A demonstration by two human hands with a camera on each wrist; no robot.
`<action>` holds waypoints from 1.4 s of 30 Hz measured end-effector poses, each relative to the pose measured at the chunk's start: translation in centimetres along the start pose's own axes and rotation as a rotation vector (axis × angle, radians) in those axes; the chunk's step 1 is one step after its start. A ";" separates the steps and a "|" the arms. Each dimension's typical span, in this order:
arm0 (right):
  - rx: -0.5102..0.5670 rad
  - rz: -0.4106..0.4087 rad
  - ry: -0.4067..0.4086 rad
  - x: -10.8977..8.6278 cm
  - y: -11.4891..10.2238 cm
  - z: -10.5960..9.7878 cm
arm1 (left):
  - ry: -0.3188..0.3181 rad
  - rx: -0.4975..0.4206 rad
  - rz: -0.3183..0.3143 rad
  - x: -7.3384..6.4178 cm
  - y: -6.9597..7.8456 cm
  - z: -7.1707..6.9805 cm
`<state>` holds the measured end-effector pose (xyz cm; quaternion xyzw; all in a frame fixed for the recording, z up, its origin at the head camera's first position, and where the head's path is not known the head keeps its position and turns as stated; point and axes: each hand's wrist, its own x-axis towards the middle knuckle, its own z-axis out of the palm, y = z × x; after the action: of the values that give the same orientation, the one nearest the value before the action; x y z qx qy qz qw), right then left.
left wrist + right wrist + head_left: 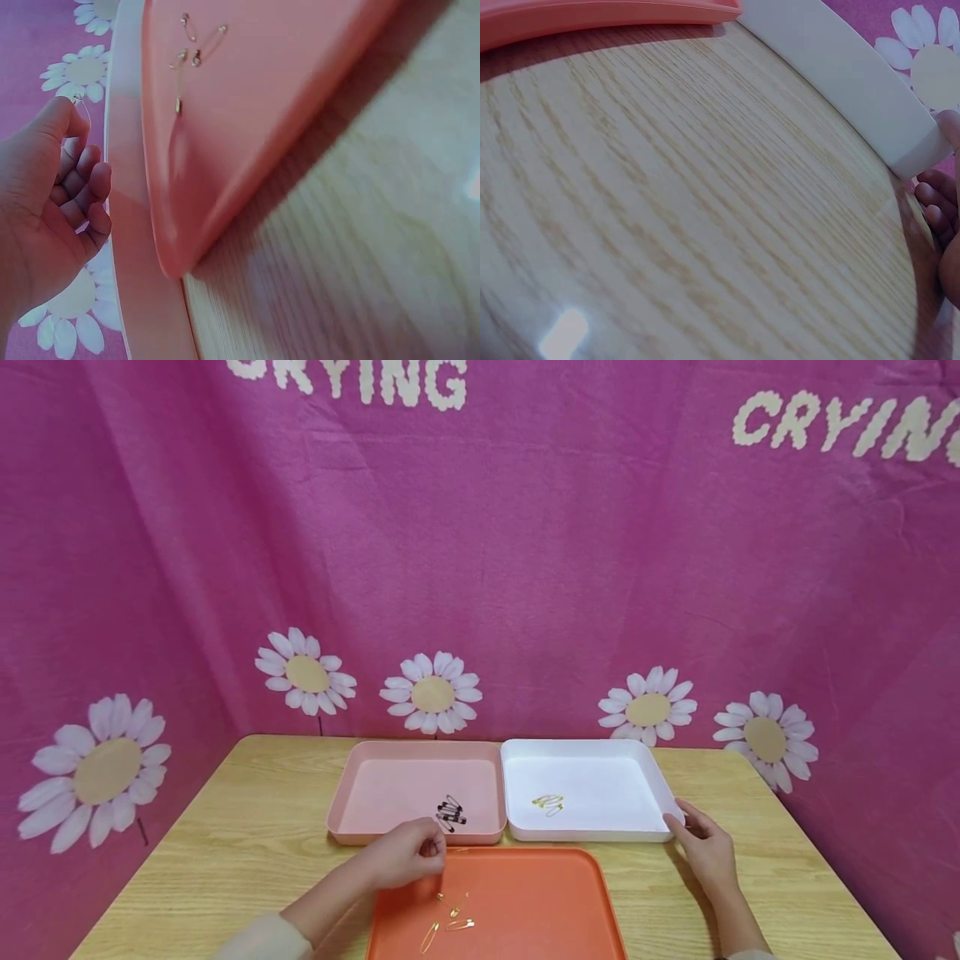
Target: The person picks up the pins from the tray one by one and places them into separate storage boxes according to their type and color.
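Note:
My left hand (408,853) is over the far left corner of the orange tray (547,893), close to the pink tray's front wall. Between its thumb and forefinger it pinches a thin safety pin (87,112), whose colour is hard to read; the other fingers are loosely curled. Several gold safety pins (460,925) lie scattered on the orange tray. My right hand (708,852) holds the near right corner of the white tray (592,836), thumb at the rim and fingers along the outer side.
Black safety pins (451,811) lie clustered in the pink tray (416,839), which stands left of the white one. A few gold safety pins (549,801) are in the white tray. The wooden table (247,827) ends at a magenta flowered curtain (525,568).

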<state>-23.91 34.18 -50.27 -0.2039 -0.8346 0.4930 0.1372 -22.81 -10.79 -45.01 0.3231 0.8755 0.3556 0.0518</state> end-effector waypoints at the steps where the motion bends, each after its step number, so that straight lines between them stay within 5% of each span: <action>1: -0.003 -0.001 0.003 0.0 0.0 0.0 | 0.007 0.000 0.007 0.2 0.0 0.1; 17: 0.003 -0.016 -0.006 0.0 0.0 -0.1 | 0.060 -0.034 0.014 3.4 1.3 0.0; 42: 0.015 -0.031 0.004 -0.1 0.1 -0.1 | 0.097 -0.079 -0.073 7.9 2.7 0.4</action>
<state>-23.74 34.24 -50.37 -0.1909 -0.8336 0.4967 0.1479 -27.51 -4.31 -42.49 0.2708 0.8736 0.4029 0.0350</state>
